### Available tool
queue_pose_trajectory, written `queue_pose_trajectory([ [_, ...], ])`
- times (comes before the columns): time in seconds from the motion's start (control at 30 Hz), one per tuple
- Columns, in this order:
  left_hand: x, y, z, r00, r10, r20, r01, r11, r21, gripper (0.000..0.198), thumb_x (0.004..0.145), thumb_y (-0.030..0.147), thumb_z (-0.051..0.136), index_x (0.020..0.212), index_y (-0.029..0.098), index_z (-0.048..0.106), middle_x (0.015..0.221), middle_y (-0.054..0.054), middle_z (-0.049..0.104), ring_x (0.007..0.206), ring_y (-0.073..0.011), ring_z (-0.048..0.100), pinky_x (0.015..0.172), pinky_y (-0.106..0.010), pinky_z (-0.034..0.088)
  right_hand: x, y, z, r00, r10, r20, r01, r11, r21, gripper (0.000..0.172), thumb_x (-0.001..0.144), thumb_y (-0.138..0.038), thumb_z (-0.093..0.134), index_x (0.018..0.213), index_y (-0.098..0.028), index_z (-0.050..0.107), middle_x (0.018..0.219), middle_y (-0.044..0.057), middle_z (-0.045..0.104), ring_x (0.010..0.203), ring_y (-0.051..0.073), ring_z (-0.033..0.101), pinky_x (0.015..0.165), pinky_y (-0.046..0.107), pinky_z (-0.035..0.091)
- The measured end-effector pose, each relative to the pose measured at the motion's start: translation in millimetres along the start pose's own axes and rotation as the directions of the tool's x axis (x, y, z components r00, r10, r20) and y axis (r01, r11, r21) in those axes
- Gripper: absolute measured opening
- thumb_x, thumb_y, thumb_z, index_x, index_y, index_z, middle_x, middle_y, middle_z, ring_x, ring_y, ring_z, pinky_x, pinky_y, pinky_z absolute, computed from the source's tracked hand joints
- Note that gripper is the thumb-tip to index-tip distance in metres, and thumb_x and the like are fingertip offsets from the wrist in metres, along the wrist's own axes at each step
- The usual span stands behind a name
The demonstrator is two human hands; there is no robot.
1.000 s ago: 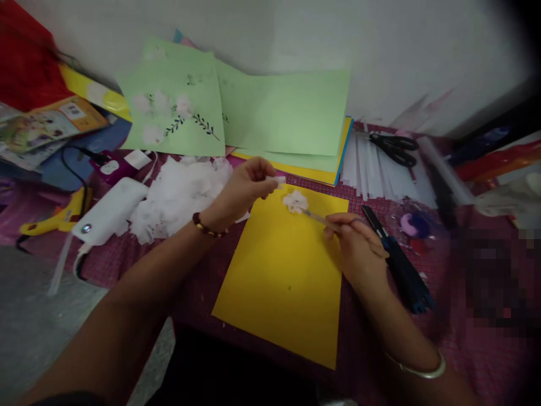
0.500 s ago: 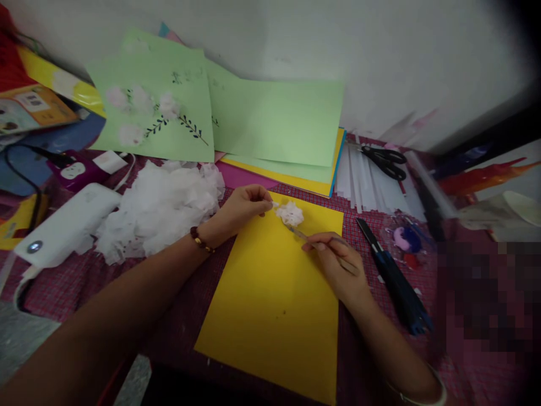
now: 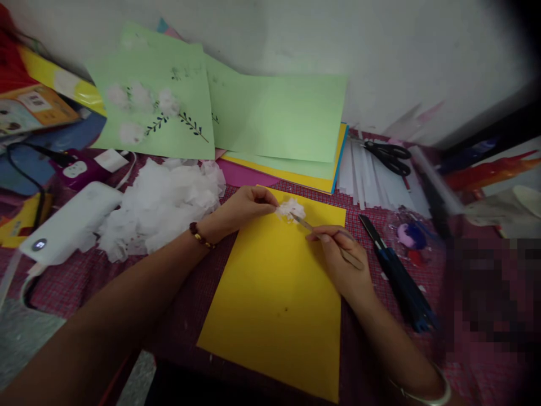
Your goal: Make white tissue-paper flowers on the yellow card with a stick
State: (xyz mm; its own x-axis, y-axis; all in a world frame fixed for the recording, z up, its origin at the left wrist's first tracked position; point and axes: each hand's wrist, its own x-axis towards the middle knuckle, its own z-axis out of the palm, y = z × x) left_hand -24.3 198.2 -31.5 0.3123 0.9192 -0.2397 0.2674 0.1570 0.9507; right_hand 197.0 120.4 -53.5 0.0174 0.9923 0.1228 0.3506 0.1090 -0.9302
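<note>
A crumpled white paper flower (image 3: pixel 291 208) lies near the far edge of a yellow sheet of card (image 3: pixel 270 293). At the flower's left side is my left hand (image 3: pixel 249 207), its thumb and fingers pinched on a small white paper piece that meets the flower's edge. My right hand (image 3: pixel 344 259) grips a thin, pale stick-like tool (image 3: pixel 304 224) like a pen; its tip touches the front of the flower. Whether the tool is split like tweezers is too blurred to tell. A pile of white tissue pieces (image 3: pixel 169 203) sits left of the card.
Right of the card lies a box cutter (image 3: pixel 399 276) with its blade out. Black-handled scissors (image 3: pixel 389 155) rest on white strips (image 3: pixel 359 175). Green cards (image 3: pixel 279 118) lean at the back, one with white flowers. A white power bank (image 3: pixel 71 225) lies at left.
The left hand has moved slightly right, bringing its white piece to the flower. The right hand's tool tip has moved up from the flower's lower edge onto the flower.
</note>
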Motion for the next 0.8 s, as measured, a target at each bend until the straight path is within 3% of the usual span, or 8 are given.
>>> queue_pose_trajectory([
  [0.13,5,-5,4.3,0.987,0.113,0.110,-0.114,0.993,0.008,0.012,0.072,0.023,0.061,0.078,0.013,0.063,0.074,0.000,0.061,0.067,-0.0081,0.052,0.061,-0.020,0.039,1,-1,0,1.000,0.021,0.008,-0.021,1.000,0.003,0.015,0.090,-0.028,0.051,0.089,-0.024,0.066,0.084,0.002,0.068,0.083,0.017,0.063,0.074,0.032,0.050],
  [0.33,17,-18,19.6,0.967,0.256,0.020,-0.255,0.946,0.199,0.014,0.069,0.011,0.056,0.082,0.015,0.056,0.068,0.004,0.053,0.062,-0.0071,0.049,0.057,-0.019,0.038,-3,0,-3,0.998,0.055,-0.030,-0.053,0.996,0.068,0.014,0.088,-0.028,0.054,0.088,-0.024,0.067,0.081,0.002,0.068,0.081,0.017,0.063,0.075,0.032,0.049],
  [0.47,18,-20,22.5,0.961,0.278,0.002,-0.270,0.934,0.232,0.013,0.071,0.010,0.056,0.082,0.015,0.054,0.069,0.002,0.054,0.064,-0.0079,0.051,0.058,-0.020,0.040,-8,1,-7,0.996,0.040,-0.076,-0.032,0.994,0.103,0.016,0.089,-0.025,0.053,0.086,-0.026,0.068,0.080,0.001,0.069,0.082,0.018,0.063,0.081,0.035,0.049],
  [0.63,16,-18,22.5,0.958,0.286,-0.020,-0.270,0.923,0.273,0.011,0.071,0.008,0.055,0.079,0.016,0.053,0.069,0.003,0.055,0.064,-0.0080,0.051,0.060,-0.021,0.040,-8,-2,-4,0.999,-0.024,0.032,0.022,0.997,0.072,0.017,0.090,-0.025,0.051,0.087,-0.026,0.068,0.081,0.002,0.069,0.080,0.018,0.064,0.074,0.034,0.051],
  [0.8,16,-18,24.0,0.960,0.278,-0.026,-0.255,0.911,0.323,0.012,0.069,0.008,0.056,0.079,0.015,0.055,0.070,0.003,0.056,0.065,-0.0089,0.052,0.061,-0.021,0.040,-7,0,2,0.996,-0.074,0.056,0.074,0.997,-0.004,0.016,0.092,-0.026,0.050,0.092,-0.023,0.065,0.085,0.002,0.067,0.081,0.017,0.064,0.072,0.031,0.051],
])
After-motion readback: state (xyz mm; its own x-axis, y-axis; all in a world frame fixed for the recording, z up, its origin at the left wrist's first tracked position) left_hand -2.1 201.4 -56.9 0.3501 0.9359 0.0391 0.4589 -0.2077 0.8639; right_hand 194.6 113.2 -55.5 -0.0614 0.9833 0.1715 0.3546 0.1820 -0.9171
